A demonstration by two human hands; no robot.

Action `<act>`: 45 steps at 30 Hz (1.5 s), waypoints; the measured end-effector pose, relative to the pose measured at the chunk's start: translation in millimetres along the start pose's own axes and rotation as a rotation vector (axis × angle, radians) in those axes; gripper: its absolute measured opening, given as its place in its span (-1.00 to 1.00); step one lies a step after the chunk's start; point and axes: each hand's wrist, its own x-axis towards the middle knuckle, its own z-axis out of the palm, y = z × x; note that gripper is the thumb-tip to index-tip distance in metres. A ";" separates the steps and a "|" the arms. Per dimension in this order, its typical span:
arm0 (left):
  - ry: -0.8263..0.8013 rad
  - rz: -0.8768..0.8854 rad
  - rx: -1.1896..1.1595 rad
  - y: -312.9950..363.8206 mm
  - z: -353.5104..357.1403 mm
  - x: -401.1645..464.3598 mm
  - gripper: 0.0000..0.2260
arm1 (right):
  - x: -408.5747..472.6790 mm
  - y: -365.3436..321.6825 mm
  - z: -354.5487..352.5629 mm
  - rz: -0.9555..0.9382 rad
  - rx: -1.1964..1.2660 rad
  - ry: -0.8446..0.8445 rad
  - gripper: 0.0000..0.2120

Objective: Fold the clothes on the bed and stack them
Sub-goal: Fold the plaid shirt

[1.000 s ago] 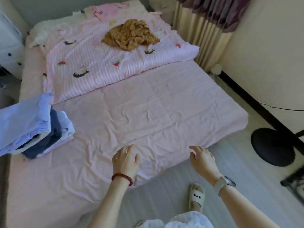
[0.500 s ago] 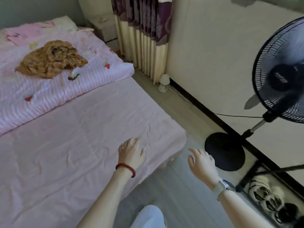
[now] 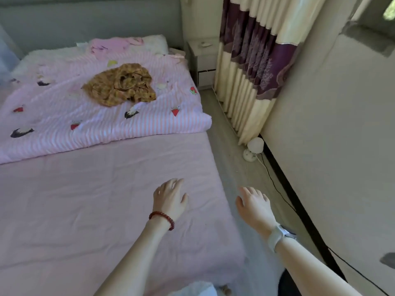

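room: bedroom, pale wall (image 3: 333, 124) on the right, grey headboard (image 3: 89, 24) at the far end, narrow strip of grey floor (image 3: 235, 159) running between bed and wall

bed: pink sheet (image 3: 85, 199) covers the near half, wrinkled, with nothing lying on the stretch right in front

quilt: pink striped one (image 3: 85, 116) with little strawberry prints, bunched over the far half of the bed, its near edge rolled over onto the sheet

clothes: one crumpled mustard-brown patterned garment (image 3: 121, 84) sits in a heap on top of the quilt, toward the headboard, well away from both hands

pillows: white and pink ones (image 3: 128, 42) squashed against the headboard, just past the garment

left hand: (image 3: 170, 198) palm down over the sheet near the right edge of the bed, fingers loosely spread, gripping nothing. can't tell if it's touching the sheet or just above it. red bead bracelet (image 3: 161, 218) on the wrist

right hand: (image 3: 253, 205) out past the bed edge, over the floor, fingers relaxed and a bit curled, nothing in it. light watch (image 3: 277, 236) on the wrist

between hands and garment: the whole bare sheet plus the rolled quilt edge

curtain: purple and cream striped (image 3: 252, 60), hanging to the floor on the right

nightstand: small white one (image 3: 202, 60) tucked between the bed corner and the curtain

floor stuff: small white lamp (image 3: 253, 148) at the foot of the curtain, black cable (image 3: 277, 189) trailing along the dark baseboard
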 end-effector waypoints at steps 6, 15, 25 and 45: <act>0.130 -0.190 -0.018 23.9 -20.2 55.5 -0.61 | 107.9 1.9 -31.2 -0.260 -0.006 -0.052 -0.68; 0.277 -0.545 -0.005 83.2 -37.2 143.6 -0.60 | 275.7 5.1 -71.7 -0.626 0.001 -0.194 -0.60; 0.349 -0.716 -0.069 123.1 -49.0 243.5 -0.58 | 405.2 -3.7 -115.3 -0.801 -0.073 -0.261 -0.60; 0.334 -0.911 -0.085 -55.4 -134.8 509.1 -0.60 | 695.0 -254.5 -130.0 -1.153 -0.185 -0.337 -0.59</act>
